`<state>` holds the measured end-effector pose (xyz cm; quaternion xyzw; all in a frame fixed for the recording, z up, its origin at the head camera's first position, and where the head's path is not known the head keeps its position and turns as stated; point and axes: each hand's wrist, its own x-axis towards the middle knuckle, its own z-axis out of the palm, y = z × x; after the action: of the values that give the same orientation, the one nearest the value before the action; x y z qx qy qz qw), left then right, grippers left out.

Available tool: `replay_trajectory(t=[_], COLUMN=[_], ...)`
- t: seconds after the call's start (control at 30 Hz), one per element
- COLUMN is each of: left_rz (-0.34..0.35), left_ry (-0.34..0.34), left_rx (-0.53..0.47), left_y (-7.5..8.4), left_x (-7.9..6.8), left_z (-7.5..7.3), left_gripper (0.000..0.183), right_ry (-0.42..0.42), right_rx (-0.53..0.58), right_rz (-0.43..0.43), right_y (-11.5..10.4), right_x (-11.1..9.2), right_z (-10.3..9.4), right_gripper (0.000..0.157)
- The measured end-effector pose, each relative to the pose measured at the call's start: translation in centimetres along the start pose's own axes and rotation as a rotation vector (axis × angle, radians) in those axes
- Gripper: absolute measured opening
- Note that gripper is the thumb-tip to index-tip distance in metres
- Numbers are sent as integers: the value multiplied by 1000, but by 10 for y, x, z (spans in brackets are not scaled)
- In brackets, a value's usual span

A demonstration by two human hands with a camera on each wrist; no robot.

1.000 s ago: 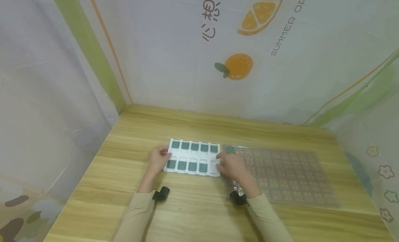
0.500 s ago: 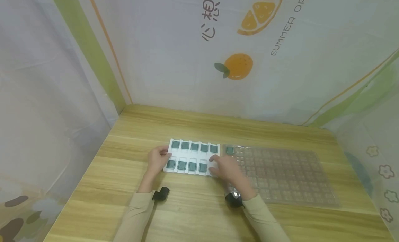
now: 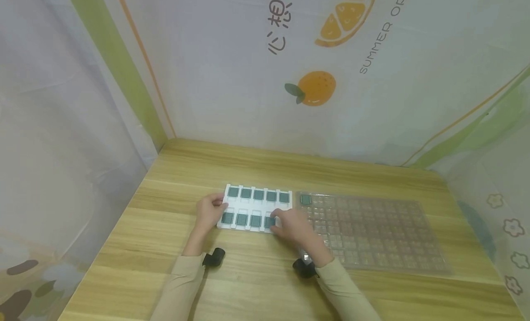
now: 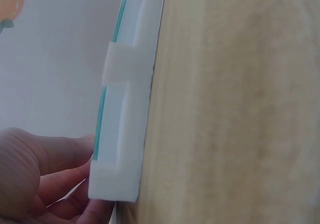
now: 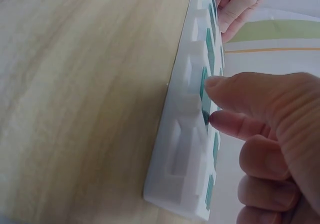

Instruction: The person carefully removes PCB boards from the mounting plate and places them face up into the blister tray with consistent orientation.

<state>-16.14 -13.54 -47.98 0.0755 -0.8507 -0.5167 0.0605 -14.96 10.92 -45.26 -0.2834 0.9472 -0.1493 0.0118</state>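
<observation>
So, starting far left: left hand (image 3: 208, 213) at the short end of the white tray (image 3: 250, 207), with grip pinching that end, thumb on top and other fingers curled behind in the left wrist view. No visible shift there over the last second. Along the white tray, flat on the wooden desk (image 3: 248, 284): five green squares (image 3: 258, 195) in the upper row, four in the lower. Next, near the right end of the lower row, the real change: right hand (image 3: 295, 223), a second ago at the tray's right edge, now farther left, over the end pocket and up to the fourth green square (image 3: 268, 221). Thumb and index fingertips right at that square in the right wrist view, with a gap between tips and remaining fingers curled in. State of this grip: cannot tell firm pinch from mere touch. No lift visible, square still in its pocket. As a judgement, contact stage on this one piece, with the left hand probably just for steadying. Lastly, far right: clear tray (image 3: 372, 233) just beside the white one, with many small pockets and one corner green square (image 3: 305, 199) at upper left, same as a second ago.
</observation>
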Motion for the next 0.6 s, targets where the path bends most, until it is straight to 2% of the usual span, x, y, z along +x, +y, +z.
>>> replay_trajectory(t=[0.6], left_rz=[-3], left_ry=[-1], left_rx=[0], left_y=[0], left_x=[1], left_z=[1], left_gripper=[30], right_ry=[-4], right_rx=[-13], right_rz=[55], right_y=[-3], right_x=[1], right_z=[2], right_gripper=[25])
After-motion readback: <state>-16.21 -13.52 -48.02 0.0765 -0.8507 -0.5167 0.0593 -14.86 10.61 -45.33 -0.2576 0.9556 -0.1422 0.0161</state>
